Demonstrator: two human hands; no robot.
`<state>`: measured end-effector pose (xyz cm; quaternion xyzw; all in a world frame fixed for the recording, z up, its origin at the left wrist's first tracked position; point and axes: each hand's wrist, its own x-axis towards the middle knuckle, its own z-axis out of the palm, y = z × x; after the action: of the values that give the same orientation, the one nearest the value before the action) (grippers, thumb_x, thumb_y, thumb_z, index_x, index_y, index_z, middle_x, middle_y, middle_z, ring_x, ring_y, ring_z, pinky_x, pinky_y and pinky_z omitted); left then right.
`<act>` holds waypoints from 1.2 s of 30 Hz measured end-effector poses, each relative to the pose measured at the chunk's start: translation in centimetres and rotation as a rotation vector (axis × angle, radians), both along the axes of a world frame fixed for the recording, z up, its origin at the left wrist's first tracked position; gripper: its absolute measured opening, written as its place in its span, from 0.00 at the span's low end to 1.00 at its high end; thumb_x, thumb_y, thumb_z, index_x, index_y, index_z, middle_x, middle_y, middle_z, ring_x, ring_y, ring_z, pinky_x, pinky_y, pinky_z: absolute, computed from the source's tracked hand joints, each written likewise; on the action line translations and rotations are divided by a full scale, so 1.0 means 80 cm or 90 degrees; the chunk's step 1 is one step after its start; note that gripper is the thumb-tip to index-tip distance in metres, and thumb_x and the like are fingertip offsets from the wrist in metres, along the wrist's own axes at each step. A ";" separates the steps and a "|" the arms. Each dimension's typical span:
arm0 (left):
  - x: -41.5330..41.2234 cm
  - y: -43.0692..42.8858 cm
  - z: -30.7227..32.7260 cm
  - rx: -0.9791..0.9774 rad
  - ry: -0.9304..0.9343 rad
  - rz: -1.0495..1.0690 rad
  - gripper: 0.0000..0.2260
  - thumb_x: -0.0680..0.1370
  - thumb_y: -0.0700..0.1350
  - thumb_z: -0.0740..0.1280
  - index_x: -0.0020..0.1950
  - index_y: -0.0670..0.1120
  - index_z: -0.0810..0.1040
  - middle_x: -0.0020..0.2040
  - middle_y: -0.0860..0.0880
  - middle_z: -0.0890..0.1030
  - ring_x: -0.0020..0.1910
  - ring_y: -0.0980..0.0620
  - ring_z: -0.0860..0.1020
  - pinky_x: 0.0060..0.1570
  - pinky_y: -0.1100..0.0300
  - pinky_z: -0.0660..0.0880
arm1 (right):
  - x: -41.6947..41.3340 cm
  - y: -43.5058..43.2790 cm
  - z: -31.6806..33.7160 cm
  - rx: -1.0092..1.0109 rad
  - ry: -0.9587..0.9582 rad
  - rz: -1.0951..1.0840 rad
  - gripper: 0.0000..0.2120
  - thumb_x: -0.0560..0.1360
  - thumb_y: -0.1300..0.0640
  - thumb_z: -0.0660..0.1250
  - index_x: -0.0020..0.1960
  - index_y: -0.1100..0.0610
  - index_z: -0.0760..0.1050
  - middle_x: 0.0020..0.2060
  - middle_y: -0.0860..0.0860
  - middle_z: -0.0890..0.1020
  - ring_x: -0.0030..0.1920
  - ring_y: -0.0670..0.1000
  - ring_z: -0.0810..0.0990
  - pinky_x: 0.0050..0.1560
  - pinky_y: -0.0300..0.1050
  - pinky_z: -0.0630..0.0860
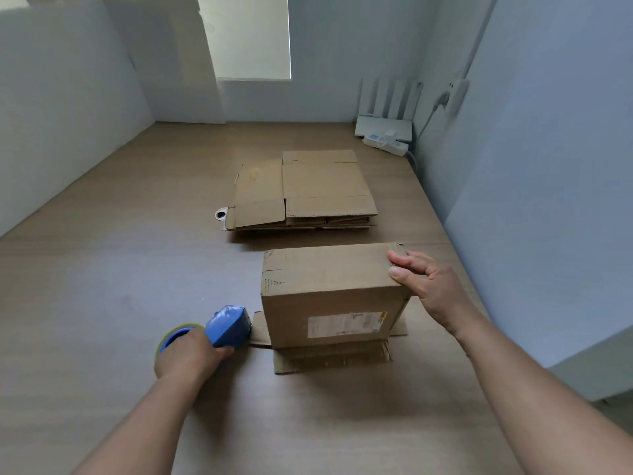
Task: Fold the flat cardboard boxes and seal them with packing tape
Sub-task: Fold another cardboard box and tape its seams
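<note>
Folded box [329,289] upright on the surface [102,269], lower flaps [332,359] splayed flat beneath its near side. Just left of the box, left hand [186,354] curled tight around the blue tape dispenser [227,325], nose near a side flap. At the box's upper right edge, right hand [424,289] loosely spread, thumb resting on cardboard, gripping nothing. Behind the box, stack of flat boxes [301,190]. Probably best: brace firmly from the right, anchor tape on a wall, pull straight, press flat.
</note>
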<state>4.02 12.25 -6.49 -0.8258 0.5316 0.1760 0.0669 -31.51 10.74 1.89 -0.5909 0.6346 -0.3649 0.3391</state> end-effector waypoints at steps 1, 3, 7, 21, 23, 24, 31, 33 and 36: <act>0.008 -0.001 -0.001 -0.007 0.035 -0.002 0.18 0.73 0.60 0.69 0.51 0.47 0.73 0.49 0.48 0.80 0.46 0.48 0.77 0.40 0.60 0.69 | 0.000 0.000 0.000 0.001 -0.001 -0.002 0.16 0.76 0.56 0.67 0.64 0.52 0.76 0.65 0.50 0.73 0.64 0.44 0.67 0.64 0.41 0.68; 0.024 -0.002 0.011 -0.040 0.100 0.007 0.16 0.72 0.58 0.69 0.50 0.48 0.76 0.46 0.48 0.80 0.44 0.48 0.77 0.38 0.58 0.70 | -0.001 0.001 0.000 0.000 -0.008 -0.008 0.16 0.76 0.56 0.68 0.64 0.52 0.76 0.65 0.51 0.73 0.64 0.45 0.68 0.66 0.45 0.69; 0.028 -0.028 0.110 -0.203 0.260 0.042 0.14 0.73 0.55 0.72 0.45 0.45 0.79 0.39 0.46 0.79 0.39 0.46 0.77 0.38 0.54 0.72 | 0.000 0.000 -0.001 0.003 -0.018 -0.008 0.16 0.76 0.56 0.68 0.63 0.50 0.76 0.67 0.52 0.72 0.63 0.43 0.66 0.64 0.40 0.66; -0.100 -0.067 0.224 0.016 0.367 -0.415 0.30 0.54 0.71 0.71 0.48 0.54 0.79 0.41 0.56 0.82 0.42 0.52 0.80 0.40 0.58 0.76 | 0.002 0.005 -0.001 0.022 -0.007 -0.024 0.16 0.75 0.52 0.69 0.63 0.47 0.77 0.69 0.47 0.70 0.69 0.48 0.67 0.63 0.38 0.61; -0.097 -0.069 0.221 0.014 0.385 -0.417 0.33 0.52 0.73 0.71 0.48 0.54 0.79 0.41 0.57 0.82 0.42 0.53 0.80 0.40 0.58 0.76 | 0.001 0.006 0.003 0.027 0.011 -0.021 0.17 0.75 0.50 0.68 0.63 0.47 0.76 0.69 0.47 0.69 0.69 0.48 0.66 0.65 0.41 0.63; -0.097 -0.069 0.221 0.018 0.383 -0.426 0.35 0.50 0.75 0.70 0.48 0.54 0.79 0.41 0.58 0.82 0.41 0.54 0.80 0.41 0.57 0.76 | 0.002 0.006 0.007 0.022 0.047 -0.020 0.16 0.76 0.49 0.67 0.64 0.48 0.76 0.70 0.47 0.68 0.70 0.48 0.65 0.67 0.43 0.64; -0.103 -0.071 0.214 0.015 0.379 -0.424 0.14 0.69 0.59 0.74 0.49 0.54 0.78 0.44 0.54 0.82 0.44 0.53 0.79 0.39 0.62 0.73 | 0.034 0.018 0.047 -0.085 -0.159 0.047 0.18 0.74 0.65 0.63 0.63 0.55 0.74 0.51 0.47 0.77 0.43 0.45 0.74 0.44 0.34 0.74; -0.103 -0.071 0.214 0.023 0.382 -0.424 0.14 0.69 0.58 0.73 0.49 0.54 0.77 0.45 0.55 0.81 0.44 0.53 0.79 0.39 0.62 0.73 | 0.035 0.019 0.047 -0.015 -0.237 0.106 0.18 0.73 0.64 0.64 0.62 0.55 0.74 0.50 0.49 0.79 0.44 0.44 0.77 0.44 0.34 0.75; -0.105 -0.070 0.219 0.030 0.392 -0.419 0.16 0.67 0.59 0.71 0.49 0.54 0.77 0.45 0.54 0.81 0.45 0.53 0.79 0.41 0.61 0.75 | 0.034 0.018 0.048 -0.020 -0.231 0.114 0.09 0.75 0.64 0.67 0.52 0.55 0.79 0.46 0.50 0.82 0.43 0.38 0.79 0.42 0.32 0.74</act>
<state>-4.34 6.68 11.05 -0.5200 0.7570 0.3948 -0.0235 -28.75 12.19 5.75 -0.5744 0.5021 -0.4437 0.4701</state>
